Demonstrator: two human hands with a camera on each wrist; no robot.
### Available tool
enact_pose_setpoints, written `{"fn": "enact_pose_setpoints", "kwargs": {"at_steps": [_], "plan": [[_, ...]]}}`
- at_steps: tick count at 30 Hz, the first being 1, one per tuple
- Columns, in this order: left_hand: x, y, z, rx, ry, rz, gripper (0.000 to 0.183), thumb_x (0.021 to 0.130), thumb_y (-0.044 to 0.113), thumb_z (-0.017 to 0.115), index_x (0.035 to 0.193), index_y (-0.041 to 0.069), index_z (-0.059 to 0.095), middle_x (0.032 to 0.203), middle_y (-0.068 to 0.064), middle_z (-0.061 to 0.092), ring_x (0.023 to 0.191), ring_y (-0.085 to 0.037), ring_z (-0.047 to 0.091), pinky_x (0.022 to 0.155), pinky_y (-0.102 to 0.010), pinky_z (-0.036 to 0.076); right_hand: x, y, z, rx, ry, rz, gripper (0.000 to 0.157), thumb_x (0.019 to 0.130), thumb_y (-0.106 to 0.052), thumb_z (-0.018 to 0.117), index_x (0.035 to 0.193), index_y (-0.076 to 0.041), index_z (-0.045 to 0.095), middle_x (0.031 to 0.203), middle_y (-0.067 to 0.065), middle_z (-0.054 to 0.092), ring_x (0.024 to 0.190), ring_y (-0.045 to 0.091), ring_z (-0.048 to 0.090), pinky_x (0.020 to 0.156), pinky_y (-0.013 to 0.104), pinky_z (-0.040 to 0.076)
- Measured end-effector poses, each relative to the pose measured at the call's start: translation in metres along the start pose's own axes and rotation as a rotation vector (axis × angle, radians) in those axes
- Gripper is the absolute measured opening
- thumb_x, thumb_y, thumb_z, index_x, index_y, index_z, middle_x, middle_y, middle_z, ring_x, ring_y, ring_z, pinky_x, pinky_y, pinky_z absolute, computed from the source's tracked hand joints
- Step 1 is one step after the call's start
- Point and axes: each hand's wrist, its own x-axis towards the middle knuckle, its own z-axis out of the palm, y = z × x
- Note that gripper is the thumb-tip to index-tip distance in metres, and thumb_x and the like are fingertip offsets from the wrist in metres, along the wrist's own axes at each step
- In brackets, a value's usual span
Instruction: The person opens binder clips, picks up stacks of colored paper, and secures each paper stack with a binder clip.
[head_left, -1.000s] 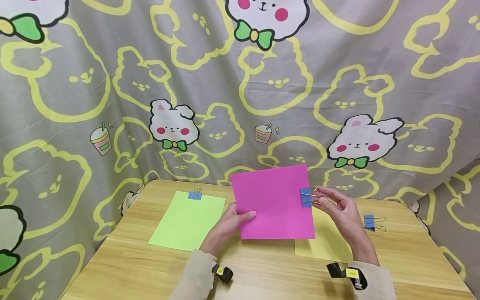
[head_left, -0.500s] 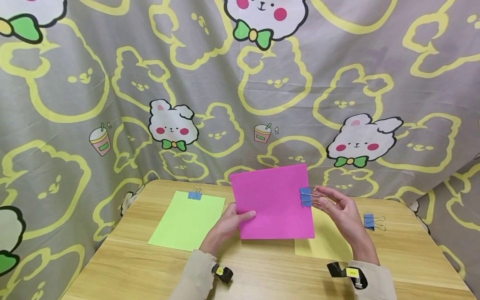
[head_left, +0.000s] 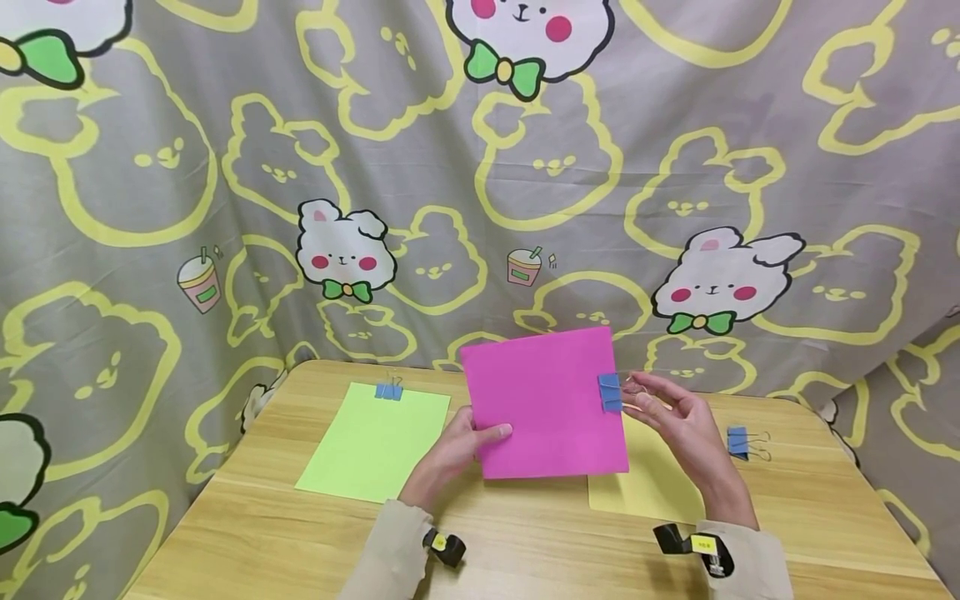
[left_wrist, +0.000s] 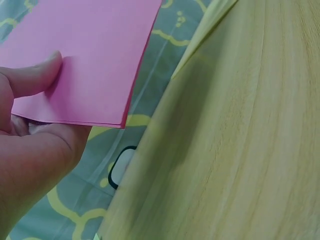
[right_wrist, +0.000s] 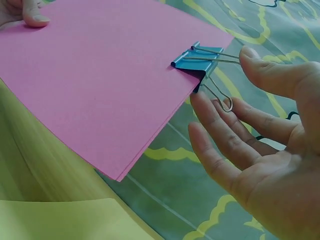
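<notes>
Nearest, yellow labels point(head_left: 703, 545) on the black wrist devices point(head_left: 671, 540) bear marks too small to read. The left hand point(head_left: 459, 442) pinches the pink paper point(head_left: 551, 400), raised over the bench point(head_left: 517, 558), by its left edge, thumb on the front. The right hand point(head_left: 684, 418), half-spread, loosely holds the blue clip point(head_left: 611, 392) on the paper's right edge by its wire handles, thumb above. Behind lies yellow paper point(head_left: 637, 487).

Room over the tabletop point(head_left: 555, 550) between the sleeves point(head_left: 393, 546), pink paper point(head_left: 543, 404) (aloft) blocking beyond, loose clip point(head_left: 738, 442) at right.
</notes>
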Motion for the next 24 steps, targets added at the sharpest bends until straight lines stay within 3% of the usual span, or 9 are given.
{"fn": "enact_pose_setpoints", "kwargs": {"at_steps": [13, 20, 24], "plan": [[0.0, 0.0, 0.0, 0.018, -0.005, -0.008, 0.028, 0.099, 0.01, 0.066, 0.122, -0.005, 0.063, 0.109, -0.015, 0.075, 0.096, -0.023, 0.074, 0.085, -0.035, 0.059, 0.001, 0.001, 0.0, 0.065, 0.03, 0.025, 0.047, 0.104, -0.005, 0.059, 0.145, 0.014, 0.046, 0.124, 0.006, 0.067, 0.114, 0.015, 0.068, 0.099, 0.036, 0.053], [0.001, -0.002, -0.006, -0.082, -0.028, -0.002, 0.043, 0.099, 0.008, 0.067, 0.139, 0.001, 0.054, 0.114, -0.013, 0.073, 0.099, -0.024, 0.074, 0.089, -0.039, 0.06, 0.002, 0.003, 0.0, -0.025, 0.026, 0.072, 0.048, 0.104, -0.01, 0.061, 0.145, 0.011, 0.048, 0.129, 0.012, 0.066, 0.116, 0.013, 0.067, 0.1, 0.034, 0.053], [0.0, -0.003, -0.01, -0.107, -0.079, -0.007, 0.046, 0.1, 0.007, 0.066, 0.143, 0.002, 0.051, 0.117, -0.013, 0.072, 0.102, -0.024, 0.073, 0.091, -0.041, 0.059, 0.002, 0.005, 0.0, -0.061, 0.024, 0.085, 0.051, 0.104, -0.012, 0.063, 0.146, 0.011, 0.046, 0.133, 0.016, 0.064, 0.116, 0.012, 0.067, 0.101, 0.035, 0.052]]}}
